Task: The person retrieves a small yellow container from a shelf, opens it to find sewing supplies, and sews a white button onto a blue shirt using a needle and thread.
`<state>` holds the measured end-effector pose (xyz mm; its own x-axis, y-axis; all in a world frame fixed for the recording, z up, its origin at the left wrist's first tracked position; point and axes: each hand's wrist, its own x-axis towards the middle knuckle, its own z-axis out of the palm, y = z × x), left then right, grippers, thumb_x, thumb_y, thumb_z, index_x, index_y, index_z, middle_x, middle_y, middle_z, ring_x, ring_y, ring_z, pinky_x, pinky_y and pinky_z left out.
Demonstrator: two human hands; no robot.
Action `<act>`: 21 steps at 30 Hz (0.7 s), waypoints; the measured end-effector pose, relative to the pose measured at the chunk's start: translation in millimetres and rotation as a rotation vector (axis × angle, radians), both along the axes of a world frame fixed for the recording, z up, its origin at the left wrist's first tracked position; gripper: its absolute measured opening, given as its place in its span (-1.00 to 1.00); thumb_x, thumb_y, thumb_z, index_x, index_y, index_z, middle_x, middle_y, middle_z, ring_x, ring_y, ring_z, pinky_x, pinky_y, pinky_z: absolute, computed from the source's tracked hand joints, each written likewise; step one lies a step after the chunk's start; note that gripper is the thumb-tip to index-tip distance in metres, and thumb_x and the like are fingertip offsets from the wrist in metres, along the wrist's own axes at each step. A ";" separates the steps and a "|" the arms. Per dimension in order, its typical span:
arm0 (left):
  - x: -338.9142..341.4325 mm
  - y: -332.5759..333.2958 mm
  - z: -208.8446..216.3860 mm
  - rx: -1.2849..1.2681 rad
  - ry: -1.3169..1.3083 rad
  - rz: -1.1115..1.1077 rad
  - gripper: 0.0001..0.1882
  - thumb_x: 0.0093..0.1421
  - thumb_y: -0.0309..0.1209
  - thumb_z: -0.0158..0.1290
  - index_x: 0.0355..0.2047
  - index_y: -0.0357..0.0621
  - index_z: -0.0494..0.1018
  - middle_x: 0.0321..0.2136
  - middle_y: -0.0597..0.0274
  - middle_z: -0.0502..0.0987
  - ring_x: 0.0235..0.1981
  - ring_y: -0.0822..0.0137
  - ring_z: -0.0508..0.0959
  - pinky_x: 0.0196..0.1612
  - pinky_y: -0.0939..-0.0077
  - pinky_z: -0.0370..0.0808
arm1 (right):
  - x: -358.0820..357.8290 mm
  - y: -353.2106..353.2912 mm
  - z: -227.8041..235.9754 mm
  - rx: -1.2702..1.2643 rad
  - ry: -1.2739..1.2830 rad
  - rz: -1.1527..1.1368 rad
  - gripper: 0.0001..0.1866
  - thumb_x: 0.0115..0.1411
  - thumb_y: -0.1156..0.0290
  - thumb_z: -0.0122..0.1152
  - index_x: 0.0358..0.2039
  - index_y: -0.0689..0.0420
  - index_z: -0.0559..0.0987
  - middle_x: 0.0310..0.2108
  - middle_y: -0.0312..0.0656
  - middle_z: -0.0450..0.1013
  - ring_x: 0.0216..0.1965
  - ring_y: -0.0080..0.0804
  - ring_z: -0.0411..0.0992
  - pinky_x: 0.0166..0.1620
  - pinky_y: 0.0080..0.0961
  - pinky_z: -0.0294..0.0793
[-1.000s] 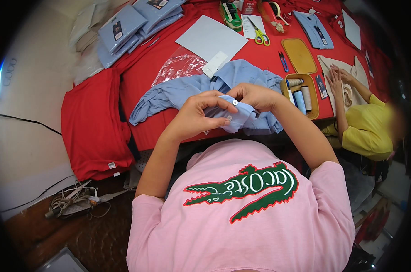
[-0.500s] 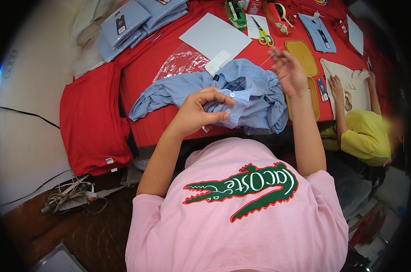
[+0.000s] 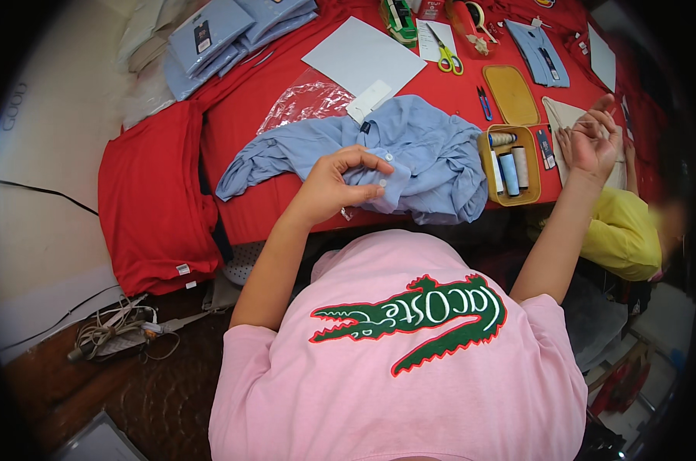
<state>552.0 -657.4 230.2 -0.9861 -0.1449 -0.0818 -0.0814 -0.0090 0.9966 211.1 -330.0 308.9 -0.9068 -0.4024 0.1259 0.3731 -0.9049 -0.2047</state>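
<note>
A crumpled light blue shirt [image 3: 440, 157] lies on the red-covered table in front of me. My left hand [image 3: 342, 180] pinches its edge between thumb and forefinger, beside two small white buttons, an upper button [image 3: 389, 157] and a lower button [image 3: 382, 184]. Out to the right, my right hand [image 3: 596, 146] is raised past the thread box, palm up, with fingers curled together on a fine pale thread. Most of the thread's length is too thin to make out now, and I cannot see a needle.
A yellow box [image 3: 490, 192] of thread spools, its lid [image 3: 513, 96], thread snips [image 3: 484, 103] and scissors [image 3: 445, 58] lie rightward. Bagged shirts [image 3: 210, 38] are back left; red garments [image 3: 156, 200] hang over the left edge. A co-worker in yellow [image 3: 624, 234] sits right.
My right hand has swung right, away from the shirt, drawing the thread out and uncovering the spool box and snips. My left hand keeps its pinch on the shirt.
</note>
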 end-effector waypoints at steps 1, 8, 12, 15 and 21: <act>-1.6 -0.4 -1.0 -0.008 0.010 -0.005 -0.68 0.01 -0.55 0.39 -0.18 -0.19 0.66 -0.18 0.35 0.57 -0.10 0.47 0.51 0.06 0.58 0.39 | -4.2 12.3 6.2 0.001 0.073 0.030 -0.76 0.24 0.61 0.01 -0.08 0.32 0.47 -0.03 -0.03 0.58 -0.54 -0.61 0.39 -0.50 -0.66 0.24; -2.7 -1.8 -2.3 -0.031 0.035 -0.004 -0.68 0.01 -0.54 0.39 -0.18 -0.19 0.66 -0.20 0.35 0.56 -0.11 0.47 0.50 0.05 0.58 0.39 | 18.8 30.1 56.4 0.077 0.165 0.014 -0.94 0.18 0.51 0.08 -0.34 0.19 0.49 -0.40 -0.31 0.48 -0.71 -0.67 0.07 -0.50 -0.57 0.00; -2.7 -2.0 0.7 -0.016 0.020 -0.004 -0.68 0.01 -0.53 0.39 -0.17 -0.18 0.67 -0.21 0.36 0.56 -0.12 0.47 0.50 0.04 0.58 0.39 | 15.7 41.8 67.0 0.110 0.306 0.036 -0.92 0.09 0.57 0.12 -0.44 0.14 0.40 -0.49 -0.35 0.35 -0.65 -0.62 0.04 -0.48 -0.54 -0.01; -1.7 -3.4 -1.7 -0.042 0.044 0.006 -0.68 0.00 -0.52 0.39 -0.18 -0.18 0.67 -0.22 0.37 0.55 -0.13 0.47 0.50 0.02 0.59 0.38 | 18.8 37.8 80.7 0.137 0.400 0.125 -0.89 0.16 0.64 0.09 -0.41 0.19 0.36 -0.53 -0.34 0.23 -0.60 -0.60 0.03 -0.45 -0.55 0.02; 1.9 -4.3 1.4 -0.066 0.037 0.021 -0.69 0.01 -0.52 0.39 -0.18 -0.16 0.67 -0.21 0.35 0.55 -0.12 0.46 0.50 0.02 0.59 0.38 | 14.7 24.6 93.2 0.176 0.296 0.299 -0.91 0.35 0.70 -0.04 -0.31 0.28 0.32 -0.50 -0.24 0.20 -0.56 -0.57 0.06 -0.40 -0.57 0.15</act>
<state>553.9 -661.8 231.6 -0.9850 -0.1692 -0.0354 -0.0454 0.0557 0.9974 225.8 -305.5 402.1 -0.6830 -0.6792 0.2686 0.5145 -0.7084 -0.4831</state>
